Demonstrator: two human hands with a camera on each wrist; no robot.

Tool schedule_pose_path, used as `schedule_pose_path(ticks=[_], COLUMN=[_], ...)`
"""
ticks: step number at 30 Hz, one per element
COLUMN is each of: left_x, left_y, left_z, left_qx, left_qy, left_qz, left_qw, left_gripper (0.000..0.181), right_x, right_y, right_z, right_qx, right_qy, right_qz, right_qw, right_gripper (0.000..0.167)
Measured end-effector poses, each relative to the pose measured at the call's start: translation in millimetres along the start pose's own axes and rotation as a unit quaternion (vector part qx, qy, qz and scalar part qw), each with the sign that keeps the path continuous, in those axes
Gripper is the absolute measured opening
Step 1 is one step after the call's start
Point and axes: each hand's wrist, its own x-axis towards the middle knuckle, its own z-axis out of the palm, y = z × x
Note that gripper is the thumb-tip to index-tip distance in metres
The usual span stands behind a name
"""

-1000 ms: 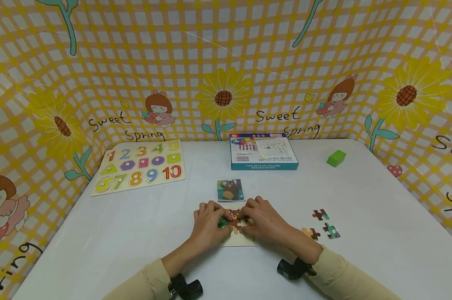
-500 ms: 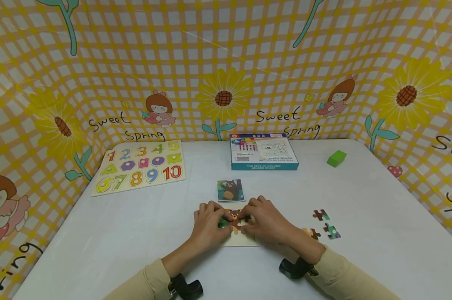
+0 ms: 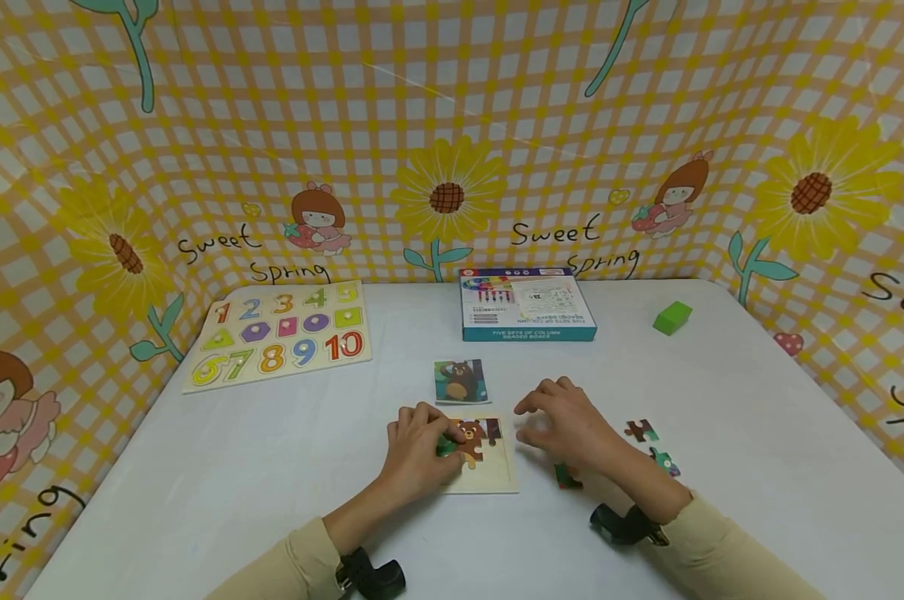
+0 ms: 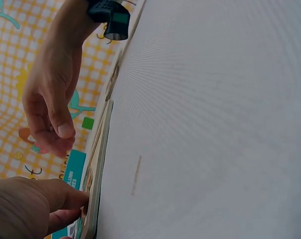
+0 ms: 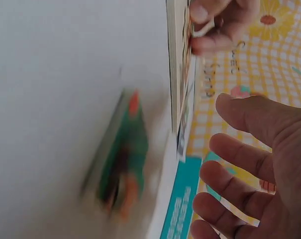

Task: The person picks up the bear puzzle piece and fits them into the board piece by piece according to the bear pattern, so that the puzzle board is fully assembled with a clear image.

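On the wooden puzzle board (image 3: 496, 477), bear pieces (image 3: 470, 442) lie joined near the upper part. My left hand (image 3: 420, 450) holds them at their left side between curled fingers and thumb; its fingertips also meet the board's face in the left wrist view. A dark piece (image 3: 493, 431) lies at the upper right of the bear. My right hand (image 3: 575, 429) is right of the board, fingers spread and holding nothing. Below it lies a green and red piece (image 3: 567, 477), blurred in the right wrist view. Further right are a brown piece (image 3: 641, 430) and a teal piece (image 3: 665, 462).
Above the board lies a bear picture card (image 3: 461, 381). A flat box (image 3: 528, 308) stands behind it. At the back left is a number board (image 3: 279, 335), at the back right a green block (image 3: 672, 317). Patterned cloth (image 3: 452, 108) rises behind the table.
My right hand has come off the pieces and moved right, its fingers opening, uncovering the board's right side and the dark piece. My left hand has stayed in place.
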Motion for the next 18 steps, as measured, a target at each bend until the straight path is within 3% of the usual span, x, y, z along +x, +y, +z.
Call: schedule_pose_path(ticks=[18], left_x=[0.1], left_y=[0.3], left_z=[0.1], left_qx=[-0.004], left_qy=[0.0], left_qz=[0.0], left_qw=[1.0], left_gripper=[0.01], right_x=[-38.5], right_y=[69], right_z=[-37], right_qx=[0.001], right_qy=[0.026], right_qz=[0.083], right_qw=[0.9962], right_gripper=[0.026])
